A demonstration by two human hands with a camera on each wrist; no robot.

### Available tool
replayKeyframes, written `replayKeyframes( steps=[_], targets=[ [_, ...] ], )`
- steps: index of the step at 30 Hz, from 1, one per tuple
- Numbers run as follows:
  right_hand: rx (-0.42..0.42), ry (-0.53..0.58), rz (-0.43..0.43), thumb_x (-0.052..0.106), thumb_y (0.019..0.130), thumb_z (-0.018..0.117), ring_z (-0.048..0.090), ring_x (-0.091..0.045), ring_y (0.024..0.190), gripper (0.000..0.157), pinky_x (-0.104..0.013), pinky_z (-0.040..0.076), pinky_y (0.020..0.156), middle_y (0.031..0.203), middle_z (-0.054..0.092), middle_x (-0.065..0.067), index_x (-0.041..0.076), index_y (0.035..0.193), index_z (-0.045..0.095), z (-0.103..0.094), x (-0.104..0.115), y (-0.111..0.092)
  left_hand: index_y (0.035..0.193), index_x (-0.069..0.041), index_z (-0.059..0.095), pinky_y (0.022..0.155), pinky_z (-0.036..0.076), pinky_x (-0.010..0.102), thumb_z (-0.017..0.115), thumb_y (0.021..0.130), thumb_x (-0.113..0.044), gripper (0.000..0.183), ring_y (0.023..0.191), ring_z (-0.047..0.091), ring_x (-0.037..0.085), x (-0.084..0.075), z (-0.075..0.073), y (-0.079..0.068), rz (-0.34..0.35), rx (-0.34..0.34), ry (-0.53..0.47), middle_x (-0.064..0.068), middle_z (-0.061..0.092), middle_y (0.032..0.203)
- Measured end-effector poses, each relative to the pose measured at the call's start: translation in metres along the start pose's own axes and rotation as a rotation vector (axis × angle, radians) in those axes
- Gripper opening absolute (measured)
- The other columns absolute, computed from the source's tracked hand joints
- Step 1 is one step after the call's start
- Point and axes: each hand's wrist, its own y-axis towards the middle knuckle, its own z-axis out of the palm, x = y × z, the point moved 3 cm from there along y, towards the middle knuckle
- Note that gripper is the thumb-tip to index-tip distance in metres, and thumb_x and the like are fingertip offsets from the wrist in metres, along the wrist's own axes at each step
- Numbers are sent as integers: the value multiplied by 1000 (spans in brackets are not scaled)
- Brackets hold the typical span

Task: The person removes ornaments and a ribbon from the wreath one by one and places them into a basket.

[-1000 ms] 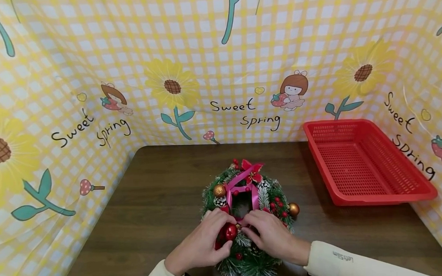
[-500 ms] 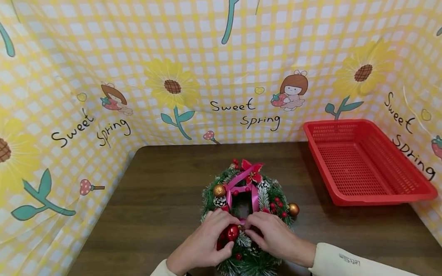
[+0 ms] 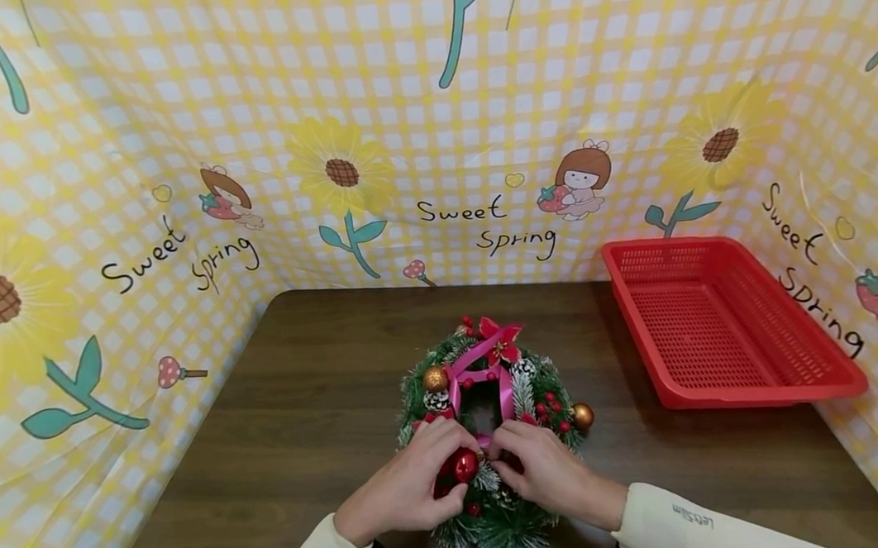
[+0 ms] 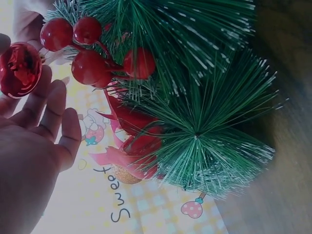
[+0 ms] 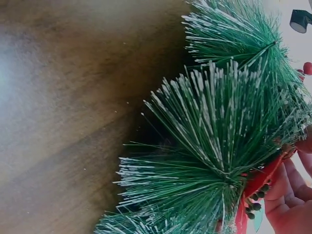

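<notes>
A green Christmas wreath with frosted tips, pink ribbon, red berries and pine cones lies on the dark wood table. Over its near left part, my left hand holds a shiny red bauble between curved fingers and thumb. The left wrist view shows the same bauble against the fingers, beside red berries. My right hand has thumb and fingertips brought together by the bauble's cap, pinching something small that they mostly hide. Only part of the right hand shows in the right wrist view, beside a red petal.
A red plastic basket stands at the table's back right. On the wreath are gold baubles, one at left and another at its right edge. Yellow checked cloth walls the table's back and sides.
The red bauble has shifted slightly right and toward the person, along with the left hand. The right hand has slid a little right. Wreath and basket have stayed in place.
</notes>
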Motion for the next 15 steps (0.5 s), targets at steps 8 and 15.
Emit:
replayKeyframes(
  steps=[8,15],
  targets=[
    [-71,29,3,-1,77,68,45,-3,67,28,-19,42,57,79,49,14,21,79,51,-2,-4,-1,120,-18,53,83,41,26,63,86,-21,36,97,43,4,0,2,2,-25,19,12,-13,49,110],
    [-5,39,22,-1,79,68,50,-4,71,25,-20,45,61,81,55,11,20,82,55,2,-8,9,118,-17,54,83,41,32,64,85,-22,35,98,47,7,5,0,2,-73,-19,73,-9,54,111]
  ],
)
